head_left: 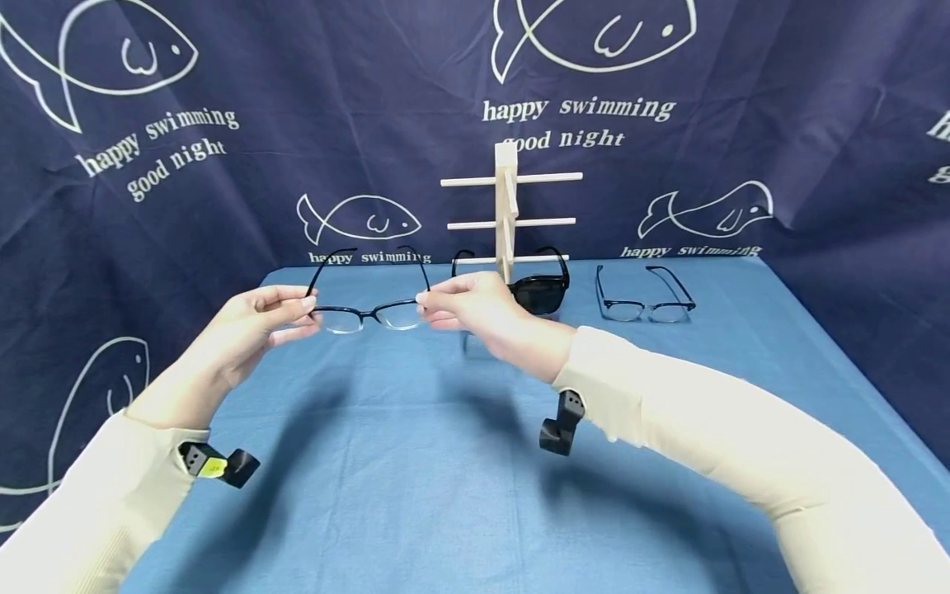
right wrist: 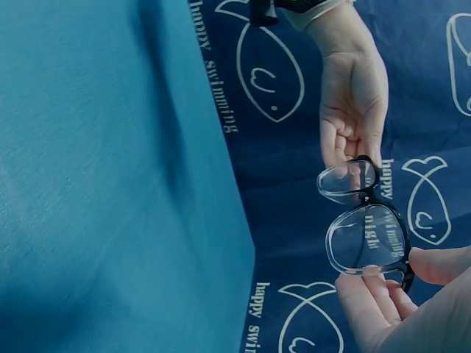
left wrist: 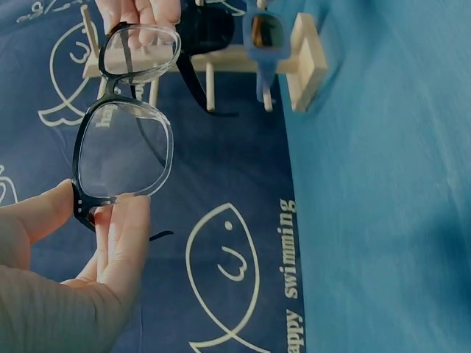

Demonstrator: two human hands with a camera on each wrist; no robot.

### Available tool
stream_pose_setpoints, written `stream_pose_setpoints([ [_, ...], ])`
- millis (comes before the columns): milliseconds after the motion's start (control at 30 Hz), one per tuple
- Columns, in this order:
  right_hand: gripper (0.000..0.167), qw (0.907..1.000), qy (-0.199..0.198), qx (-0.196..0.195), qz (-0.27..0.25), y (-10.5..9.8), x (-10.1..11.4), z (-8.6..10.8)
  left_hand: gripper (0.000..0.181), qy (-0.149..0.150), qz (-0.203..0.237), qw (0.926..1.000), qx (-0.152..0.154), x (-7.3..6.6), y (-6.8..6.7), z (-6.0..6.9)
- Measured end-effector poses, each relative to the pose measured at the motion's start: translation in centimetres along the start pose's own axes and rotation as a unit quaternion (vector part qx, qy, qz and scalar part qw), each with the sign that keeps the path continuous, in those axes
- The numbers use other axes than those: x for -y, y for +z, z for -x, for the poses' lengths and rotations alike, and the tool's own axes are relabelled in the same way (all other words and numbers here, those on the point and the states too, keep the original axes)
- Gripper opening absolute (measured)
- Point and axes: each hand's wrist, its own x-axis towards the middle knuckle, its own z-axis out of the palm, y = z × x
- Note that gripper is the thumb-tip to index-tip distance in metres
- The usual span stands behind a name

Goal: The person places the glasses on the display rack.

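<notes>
Eyeglasses with a dark upper rim and clear lower rims are held up in front of me, temples unfolded and pointing away. My left hand pinches their left corner between thumb and fingers. At the opposite corner, my right hand grips the frame the same way. Both lenses look see-through in the left wrist view. Behind the right hand, dark sunglasses hang on a wooden rack, partly hidden by that hand. Blue-framed glasses are on the rack too, largely covered by the hand in the head view.
Another pair of dark-topped eyeglasses rests unfolded on the blue cloth to the right of the rack. The rack's upper rods carry nothing. A navy curtain with white fish drawings stands behind and at the sides.
</notes>
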Motion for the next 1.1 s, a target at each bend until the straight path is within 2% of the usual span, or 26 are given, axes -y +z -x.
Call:
stream_pose_setpoints([
  [267,0.03,0.9999,0.006,0.015,-0.002,-1.4,1.1,1.2,0.008,0.001,0.012,0.9999,0.003,-0.6,1.3,-0.1],
  [533,0.031,0.9996,0.021,0.014,-0.015,-2.6,1.7,2.4,0.009,0.019,0.011,0.9996,0.015,-1.0,2.8,-0.2],
  [733,0.032,0.9996,0.022,0.016,-0.011,-3.3,1.8,3.3,0.008,0.015,0.013,0.9996,0.018,-1.4,3.6,0.0],
  [1100,0.035,0.9996,-0.017,0.015,0.014,-4.7,2.1,4.4,0.008,0.032,0.023,0.9987,0.033,-1.8,5.2,-0.2],
])
